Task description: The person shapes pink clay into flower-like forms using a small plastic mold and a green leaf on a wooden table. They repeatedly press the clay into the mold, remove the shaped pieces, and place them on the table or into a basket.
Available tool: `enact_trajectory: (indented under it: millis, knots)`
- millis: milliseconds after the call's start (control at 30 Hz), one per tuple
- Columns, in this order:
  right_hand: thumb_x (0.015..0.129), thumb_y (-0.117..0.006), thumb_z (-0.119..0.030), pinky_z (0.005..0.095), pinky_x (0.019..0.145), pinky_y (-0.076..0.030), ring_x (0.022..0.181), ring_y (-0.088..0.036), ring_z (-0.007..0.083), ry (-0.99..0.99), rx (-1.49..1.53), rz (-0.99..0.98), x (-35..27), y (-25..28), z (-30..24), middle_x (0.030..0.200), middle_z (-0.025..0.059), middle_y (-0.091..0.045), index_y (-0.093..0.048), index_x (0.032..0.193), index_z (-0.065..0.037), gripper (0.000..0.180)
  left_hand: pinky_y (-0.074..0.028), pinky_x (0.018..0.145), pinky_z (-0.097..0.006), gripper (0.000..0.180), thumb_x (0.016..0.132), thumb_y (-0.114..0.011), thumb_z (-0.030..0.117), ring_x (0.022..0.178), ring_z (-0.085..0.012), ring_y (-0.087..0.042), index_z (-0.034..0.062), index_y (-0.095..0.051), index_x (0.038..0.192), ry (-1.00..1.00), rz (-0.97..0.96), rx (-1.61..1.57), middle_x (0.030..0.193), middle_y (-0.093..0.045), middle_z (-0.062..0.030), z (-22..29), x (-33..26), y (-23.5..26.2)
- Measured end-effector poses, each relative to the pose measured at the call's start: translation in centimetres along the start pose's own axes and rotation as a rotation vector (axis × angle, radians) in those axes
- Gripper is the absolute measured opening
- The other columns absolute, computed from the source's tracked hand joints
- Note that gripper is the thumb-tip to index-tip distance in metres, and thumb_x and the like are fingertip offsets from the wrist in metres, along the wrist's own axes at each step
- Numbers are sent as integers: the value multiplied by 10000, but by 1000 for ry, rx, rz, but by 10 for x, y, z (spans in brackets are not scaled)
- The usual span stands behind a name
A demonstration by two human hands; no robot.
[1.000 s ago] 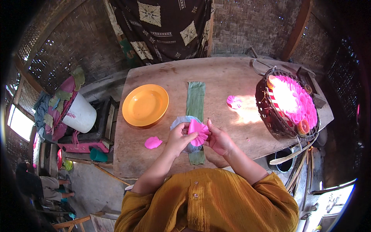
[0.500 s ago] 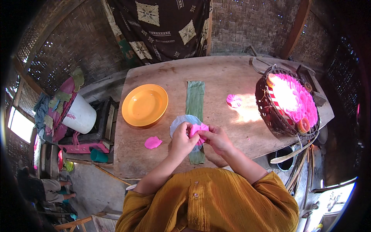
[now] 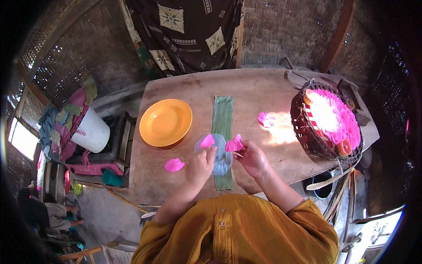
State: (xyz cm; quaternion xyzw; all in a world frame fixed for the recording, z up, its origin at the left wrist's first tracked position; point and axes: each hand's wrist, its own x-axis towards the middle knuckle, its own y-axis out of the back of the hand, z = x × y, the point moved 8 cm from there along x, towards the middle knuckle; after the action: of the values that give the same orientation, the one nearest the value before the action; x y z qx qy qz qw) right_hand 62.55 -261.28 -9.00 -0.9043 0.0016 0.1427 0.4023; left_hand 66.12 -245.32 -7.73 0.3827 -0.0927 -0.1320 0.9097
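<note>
Both your hands pinch pink pieces over the near edge of the table

Your left hand (image 3: pixel 200 166) is closed, thumb against fingers, on a smooth pink petal (image 3: pixel 207 141) that stands up above the thumb. Your right hand (image 3: pixel 255 160) has a ruffled pink piece (image 3: pixel 234 143) gripped between thumb and fingertips, its gathered end toward you; a thin pale bit shows just below it, too small for you to make out. The two pieces are near each other but apart, above the middle of the near half of the table (image 3: pixel 184 88)

Under your hands lies bluish see-through plastic (image 3: pixel 223 165), on top of a green leaf strip (image 3: pixel 223 115) that runs from the middle of the table toward its near edge. To your left, an orange bowl (image 3: pixel 165 122) sits by the left edge, and a loose pink piece (image 3: pixel 174 165) lies between it and the near left corner. To your right, a pink flower (image 3: pixel 266 119) rests beside a bright patch of sunlight. Close to the right edge stands a dark woven basket (image 3: pixel 301 127), with pink blooms (image 3: pixel 348 122), orange slices (image 3: pixel 345 148) and a red-and-white lining (image 3: pixel 322 133) inside
</note>
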Motion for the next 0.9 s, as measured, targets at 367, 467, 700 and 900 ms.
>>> enact_trajectory:
  millis: [367,467,700,900]
  knots:
    - [924,-504,-211,327,805,-471,964,-562,174,21,-51,-21,-11,-16,5,1069,70,-596,-553,1092,-46,241,-431,924,-332,401,923,-510,383,1036,-174,-547,42,-532,1134,311,-80,-1584,1105,-574,-73,12,-8,-35]
    - [920,-519,-220,308,751,-488,904,-587,164,42,-189,7,-10,-10,6,1015,69,-621,-571,1078,-32,252,-442,901,-318,330,905,-562,303,1001,-162,-558,57,-532,1122,288,-125,-1614,1080,-576,-67,15,-8,-35]
    - [882,-587,-182,255,533,-484,634,-622,155,394,-889,163,-16,-14,-12,834,91,-667,-650,849,29,223,-479,837,-274,266,827,-612,-14,918,-134,-585,-6,-522,1078,215,38,-1400,1005,-598,-72,13,-12,-33]
    - [778,-661,-108,315,503,-498,592,-621,237,954,-1338,164,-45,-52,-35,778,134,-631,-677,838,-23,105,-491,812,-258,262,814,-603,-54,906,-121,-585,-27,-515,1059,102,32,-1310,986,-601,-77,22,-12,-29]
